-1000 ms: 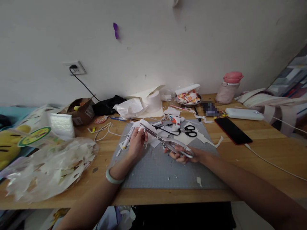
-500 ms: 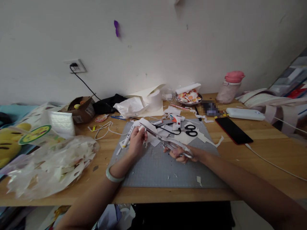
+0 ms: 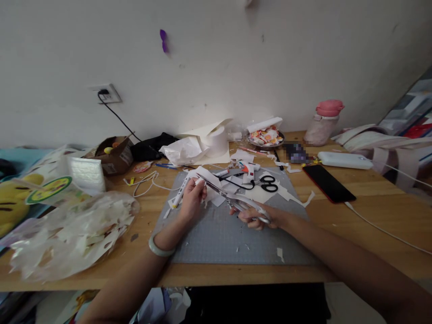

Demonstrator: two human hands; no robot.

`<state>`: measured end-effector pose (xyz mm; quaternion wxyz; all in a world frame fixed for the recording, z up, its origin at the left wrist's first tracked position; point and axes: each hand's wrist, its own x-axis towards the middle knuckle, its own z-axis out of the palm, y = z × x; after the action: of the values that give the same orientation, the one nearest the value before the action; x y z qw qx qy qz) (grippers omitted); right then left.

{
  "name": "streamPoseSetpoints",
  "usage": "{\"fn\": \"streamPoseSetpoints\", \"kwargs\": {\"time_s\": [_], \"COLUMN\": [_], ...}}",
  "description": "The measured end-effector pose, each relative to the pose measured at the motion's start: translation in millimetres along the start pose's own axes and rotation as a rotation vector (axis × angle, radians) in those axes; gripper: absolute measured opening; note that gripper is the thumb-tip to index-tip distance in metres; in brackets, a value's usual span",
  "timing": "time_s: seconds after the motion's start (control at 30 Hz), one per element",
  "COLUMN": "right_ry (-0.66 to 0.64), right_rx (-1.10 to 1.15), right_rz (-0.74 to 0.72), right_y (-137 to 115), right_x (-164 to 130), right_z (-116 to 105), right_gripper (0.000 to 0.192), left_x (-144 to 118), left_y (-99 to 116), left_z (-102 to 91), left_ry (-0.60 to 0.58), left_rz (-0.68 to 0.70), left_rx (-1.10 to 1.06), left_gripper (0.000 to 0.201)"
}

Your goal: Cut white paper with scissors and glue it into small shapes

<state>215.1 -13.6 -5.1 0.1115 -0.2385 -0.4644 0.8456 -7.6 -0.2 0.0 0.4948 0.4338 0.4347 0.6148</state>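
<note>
My left hand (image 3: 193, 196) pinches a small piece of white paper (image 3: 201, 182) above the left part of the grey cutting mat (image 3: 216, 238). My right hand (image 3: 254, 216) is wrapped round the handles of a large pair of scissors (image 3: 232, 196). Their blades point up and left and reach the paper at my left fingertips. Whether the blades touch the paper I cannot tell. Behind the scissors lie a white and orange glue gun (image 3: 249, 171), black-handled scissors (image 3: 268, 183) and paper scraps (image 3: 263, 194). A white pen-like tool (image 3: 180, 192) rests left of my left hand.
A plastic bag of scraps (image 3: 77, 234) lies on the left, with a cardboard box (image 3: 114, 155) behind it. At the back stand a white roll (image 3: 216, 141) and a bowl of wrapped sweets (image 3: 266, 136). A phone (image 3: 329, 183), power bank (image 3: 344, 160) and pink bottle (image 3: 324, 123) are on the right.
My right hand's grip on the scissors shifts very slightly. My left hand and the paper stay in almost the same place.
</note>
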Motion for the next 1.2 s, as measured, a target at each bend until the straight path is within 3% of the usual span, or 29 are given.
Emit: {"fn": "streamPoseSetpoints", "kwargs": {"time_s": [0.47, 0.73, 1.2], "right_ry": [-0.042, -0.26, -0.248], "right_rx": [0.074, 0.202, 0.158], "right_rz": [-0.056, -0.04, -0.063], "right_y": [5.0, 10.1, 9.2], "right_x": [0.3, 4.8, 3.8], "right_z": [-3.7, -20.2, -17.6], "right_gripper": [0.038, 0.059, 0.059], "left_x": [-0.9, -2.7, -1.8], "left_y": [-1.7, -1.2, 0.8], "left_z": [2.8, 3.9, 3.3], "left_ry": [-0.016, -0.022, 0.021], "left_rz": [-0.025, 0.016, -0.007], "left_rx": [-0.097, -0.124, -0.081], "left_gripper": [0.025, 0.027, 0.032]}}
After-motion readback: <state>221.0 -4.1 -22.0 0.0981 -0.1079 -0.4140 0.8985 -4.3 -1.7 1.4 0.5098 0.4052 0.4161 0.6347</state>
